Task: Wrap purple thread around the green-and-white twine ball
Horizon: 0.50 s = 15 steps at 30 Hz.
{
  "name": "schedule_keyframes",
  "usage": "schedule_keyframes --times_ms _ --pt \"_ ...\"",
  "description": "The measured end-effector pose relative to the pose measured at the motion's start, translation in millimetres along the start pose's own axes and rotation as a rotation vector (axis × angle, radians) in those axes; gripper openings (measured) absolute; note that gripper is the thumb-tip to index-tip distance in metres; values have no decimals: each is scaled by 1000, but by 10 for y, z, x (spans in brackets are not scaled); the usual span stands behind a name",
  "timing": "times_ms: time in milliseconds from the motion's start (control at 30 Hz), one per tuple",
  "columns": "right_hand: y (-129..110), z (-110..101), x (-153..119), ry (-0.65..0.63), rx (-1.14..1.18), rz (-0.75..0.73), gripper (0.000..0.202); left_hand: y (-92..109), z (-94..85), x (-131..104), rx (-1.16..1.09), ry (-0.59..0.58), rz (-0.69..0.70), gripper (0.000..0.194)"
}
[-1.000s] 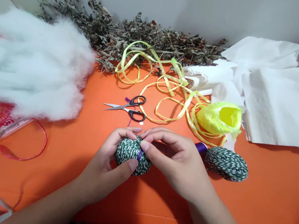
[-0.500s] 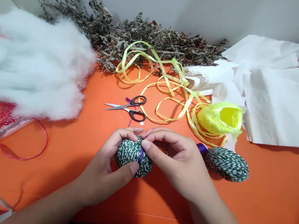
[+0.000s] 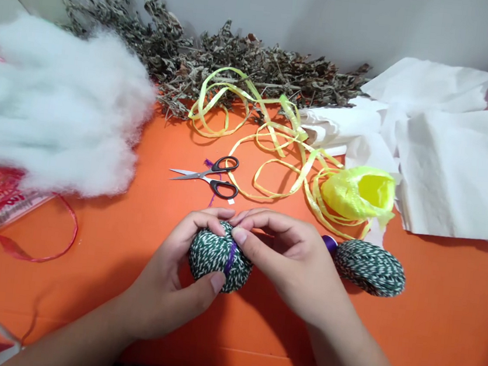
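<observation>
A round green-and-white knitted piece (image 3: 213, 256) with a purple band around it sits between my hands near the table's front middle. My left hand (image 3: 171, 280) is wrapped round its left side, thumb lying on the front by the purple band. With fingertips pressed together at its top, my right hand (image 3: 292, 259) pinches the piece where the purple band ends. To the right lie a purple thread spool (image 3: 329, 244) and a second green-and-white knitted piece (image 3: 370, 268). Behind my hands, open scissors (image 3: 207, 175) with black handles rest beside some purple thread.
White fluffy stuffing (image 3: 59, 106) covers the left, above red ribbon (image 3: 63, 244). Dried plants (image 3: 240, 59) line the back. Yellow ribbon (image 3: 269, 196) loops across the middle towards a hollow yellow roll (image 3: 344, 191). White sheets (image 3: 465, 173) lie at the right on the orange table (image 3: 439, 323).
The knitted piece has turned slightly, and its purple band shows a little more. My left thumb has shifted slightly off the band. Other things stay where they were.
</observation>
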State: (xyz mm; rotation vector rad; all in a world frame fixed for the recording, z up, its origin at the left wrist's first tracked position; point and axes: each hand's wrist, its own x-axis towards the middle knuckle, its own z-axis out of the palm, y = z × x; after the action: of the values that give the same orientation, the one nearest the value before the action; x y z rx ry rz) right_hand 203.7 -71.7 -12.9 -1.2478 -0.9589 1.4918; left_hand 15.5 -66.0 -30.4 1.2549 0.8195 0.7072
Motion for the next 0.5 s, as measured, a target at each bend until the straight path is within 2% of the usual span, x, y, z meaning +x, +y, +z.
schedule_keyframes --times_ms 500 --pt "-17 -7 -7 8 28 16 16 -4 4 14 27 -4 37 32"
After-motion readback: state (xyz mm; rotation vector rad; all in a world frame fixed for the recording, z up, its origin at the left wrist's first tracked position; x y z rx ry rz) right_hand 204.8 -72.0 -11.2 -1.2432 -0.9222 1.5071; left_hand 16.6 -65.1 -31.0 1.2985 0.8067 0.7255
